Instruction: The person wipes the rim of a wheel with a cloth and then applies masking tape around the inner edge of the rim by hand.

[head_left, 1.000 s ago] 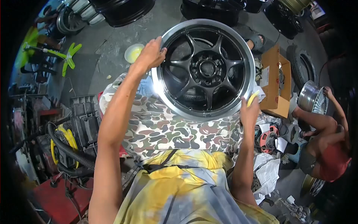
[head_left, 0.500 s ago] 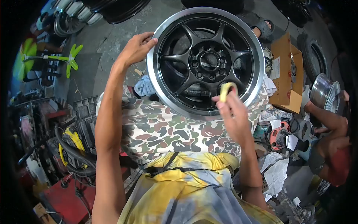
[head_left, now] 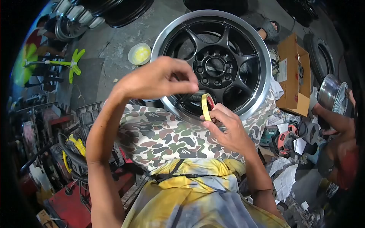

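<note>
A black spoked wheel rim [head_left: 238,57] with a polished silver lip leans over my lap, on the camouflage trousers. My right hand [head_left: 230,129] grips a roll of yellow tape [head_left: 205,107] with a red inner core, in front of the wheel's lower part. Just up and left of the roll, my left hand [head_left: 161,78] is closed in a pinch, thumb and fingers together. Whatever lies between its fingertips, if anything, is too small to make out. This hand covers part of the wheel's left side.
A bowl with yellow contents [head_left: 139,54] stands on the floor left of the wheel. To the right are an open cardboard box [head_left: 292,76], a red and teal power tool [head_left: 283,137] and a co-worker's arm [head_left: 334,121] beside a silver rim [head_left: 332,93]. A green fan [head_left: 74,65] is at left.
My left hand has let go of the wheel's lip and moved right and down to the tape. The right hand has brought the roll left and slightly lower. The bowl has come into view.
</note>
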`<action>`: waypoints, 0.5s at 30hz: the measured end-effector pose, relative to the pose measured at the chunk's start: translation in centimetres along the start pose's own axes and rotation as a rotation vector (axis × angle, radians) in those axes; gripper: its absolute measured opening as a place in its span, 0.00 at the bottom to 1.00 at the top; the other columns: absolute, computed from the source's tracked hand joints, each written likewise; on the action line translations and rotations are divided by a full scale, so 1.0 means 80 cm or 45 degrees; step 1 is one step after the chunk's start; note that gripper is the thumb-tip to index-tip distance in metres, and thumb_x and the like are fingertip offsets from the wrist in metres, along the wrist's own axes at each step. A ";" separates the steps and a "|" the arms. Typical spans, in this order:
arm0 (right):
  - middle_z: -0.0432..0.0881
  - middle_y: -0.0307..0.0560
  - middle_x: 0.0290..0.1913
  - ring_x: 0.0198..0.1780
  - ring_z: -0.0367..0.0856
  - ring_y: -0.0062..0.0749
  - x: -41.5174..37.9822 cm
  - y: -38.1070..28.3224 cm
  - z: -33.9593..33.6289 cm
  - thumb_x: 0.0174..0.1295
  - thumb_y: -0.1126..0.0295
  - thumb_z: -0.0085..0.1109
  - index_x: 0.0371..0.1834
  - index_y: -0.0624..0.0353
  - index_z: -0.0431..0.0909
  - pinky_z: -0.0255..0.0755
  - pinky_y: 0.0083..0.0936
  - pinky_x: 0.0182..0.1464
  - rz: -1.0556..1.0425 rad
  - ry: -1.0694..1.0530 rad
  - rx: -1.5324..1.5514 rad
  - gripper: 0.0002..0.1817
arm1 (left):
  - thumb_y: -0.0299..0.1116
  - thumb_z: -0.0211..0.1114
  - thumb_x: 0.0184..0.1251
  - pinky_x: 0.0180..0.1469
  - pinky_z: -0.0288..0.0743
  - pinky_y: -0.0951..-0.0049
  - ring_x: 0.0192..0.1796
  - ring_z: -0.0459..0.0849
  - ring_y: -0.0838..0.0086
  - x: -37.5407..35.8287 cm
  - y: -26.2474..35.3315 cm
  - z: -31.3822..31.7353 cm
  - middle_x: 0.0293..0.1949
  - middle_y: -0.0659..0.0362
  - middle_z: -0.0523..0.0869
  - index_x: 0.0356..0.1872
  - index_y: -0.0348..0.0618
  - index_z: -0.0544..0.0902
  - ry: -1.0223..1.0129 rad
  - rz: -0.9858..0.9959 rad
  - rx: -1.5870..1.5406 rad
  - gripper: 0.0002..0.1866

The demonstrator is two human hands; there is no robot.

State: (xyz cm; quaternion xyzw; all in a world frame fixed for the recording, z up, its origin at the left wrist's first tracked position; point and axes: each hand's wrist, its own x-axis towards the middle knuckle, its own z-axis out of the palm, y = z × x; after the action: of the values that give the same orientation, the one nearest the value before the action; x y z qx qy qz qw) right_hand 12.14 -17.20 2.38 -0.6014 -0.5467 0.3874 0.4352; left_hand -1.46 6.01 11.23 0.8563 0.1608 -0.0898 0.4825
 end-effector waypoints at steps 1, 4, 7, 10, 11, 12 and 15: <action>0.75 0.48 0.36 0.37 0.77 0.35 0.003 -0.001 -0.001 0.65 0.73 0.64 0.43 0.66 0.81 0.71 0.28 0.40 -0.006 0.001 -0.001 0.08 | 0.39 0.72 0.67 0.43 0.78 0.73 0.40 0.84 0.75 0.002 0.008 0.007 0.40 0.59 0.87 0.44 0.38 0.87 -0.084 0.009 0.007 0.15; 0.72 0.53 0.33 0.34 0.74 0.50 0.009 -0.006 -0.007 0.64 0.69 0.65 0.36 0.67 0.75 0.70 0.38 0.39 -0.047 0.035 0.000 0.11 | 0.38 0.73 0.65 0.42 0.78 0.73 0.37 0.83 0.75 0.009 0.018 0.014 0.39 0.57 0.86 0.42 0.36 0.87 -0.196 0.008 -0.004 0.14; 0.71 0.53 0.32 0.34 0.73 0.50 0.016 -0.014 -0.014 0.63 0.70 0.65 0.34 0.66 0.74 0.70 0.40 0.40 -0.051 -0.034 -0.057 0.11 | 0.37 0.74 0.64 0.39 0.77 0.74 0.35 0.82 0.76 0.016 0.021 0.019 0.34 0.58 0.86 0.37 0.35 0.87 -0.256 -0.025 0.019 0.13; 0.70 0.53 0.32 0.34 0.73 0.51 0.022 -0.020 -0.014 0.63 0.71 0.64 0.35 0.65 0.74 0.69 0.40 0.39 -0.081 -0.011 -0.059 0.10 | 0.36 0.74 0.63 0.36 0.76 0.74 0.32 0.80 0.78 0.018 0.021 0.018 0.30 0.60 0.84 0.34 0.34 0.87 -0.278 -0.060 0.072 0.13; 0.71 0.53 0.32 0.35 0.73 0.51 0.024 -0.021 -0.016 0.63 0.72 0.64 0.36 0.65 0.74 0.69 0.40 0.40 -0.107 -0.004 -0.105 0.09 | 0.35 0.74 0.62 0.35 0.75 0.74 0.31 0.79 0.79 0.017 0.023 0.015 0.29 0.60 0.84 0.33 0.34 0.86 -0.212 -0.058 0.095 0.12; 0.72 0.53 0.33 0.36 0.74 0.51 0.026 -0.022 -0.017 0.63 0.72 0.63 0.38 0.65 0.74 0.69 0.40 0.40 -0.133 0.004 -0.152 0.09 | 0.34 0.74 0.62 0.34 0.74 0.74 0.30 0.78 0.80 0.018 0.023 0.013 0.27 0.60 0.83 0.33 0.34 0.86 -0.147 -0.056 0.118 0.12; 0.74 0.54 0.34 0.37 0.75 0.52 0.033 -0.031 -0.018 0.63 0.72 0.63 0.41 0.64 0.74 0.70 0.40 0.41 -0.146 0.124 -0.212 0.09 | 0.34 0.74 0.62 0.32 0.73 0.75 0.28 0.77 0.81 0.018 0.013 0.000 0.26 0.61 0.83 0.33 0.34 0.86 -0.007 -0.051 0.230 0.11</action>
State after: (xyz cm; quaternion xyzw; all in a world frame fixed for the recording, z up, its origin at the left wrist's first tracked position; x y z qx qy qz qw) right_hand 12.98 -14.65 5.22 -0.6213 -0.5888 0.2853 0.4313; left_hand 0.24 5.78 11.62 0.8927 0.1679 -0.1158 0.4018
